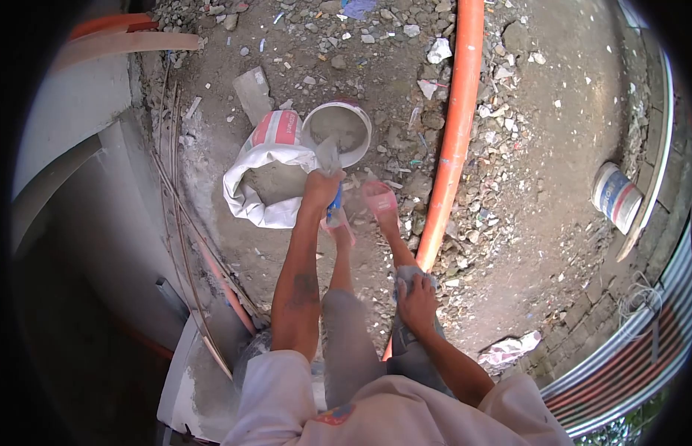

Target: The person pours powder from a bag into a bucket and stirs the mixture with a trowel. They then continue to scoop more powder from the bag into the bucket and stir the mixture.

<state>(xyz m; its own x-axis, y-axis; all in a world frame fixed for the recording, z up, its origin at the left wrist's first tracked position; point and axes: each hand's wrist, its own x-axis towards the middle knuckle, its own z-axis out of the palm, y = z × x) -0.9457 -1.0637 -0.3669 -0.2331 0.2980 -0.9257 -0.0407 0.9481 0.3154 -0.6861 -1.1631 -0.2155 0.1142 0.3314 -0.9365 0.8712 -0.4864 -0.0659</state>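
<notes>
Reaching forward and down with a straight left arm, clenching the left hand point(321, 189); bending the right arm, resting the right hand point(418, 303) palm-down on the right knee.

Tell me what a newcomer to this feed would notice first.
The long orange pipe runs top to bottom across the rubble-strewn ground, right of centre. At centre, the left hand grips a blue-handled trowel over the open white sack and the bucket of grey mix beside it. The right hand rests on the knee, lower down.
</notes>
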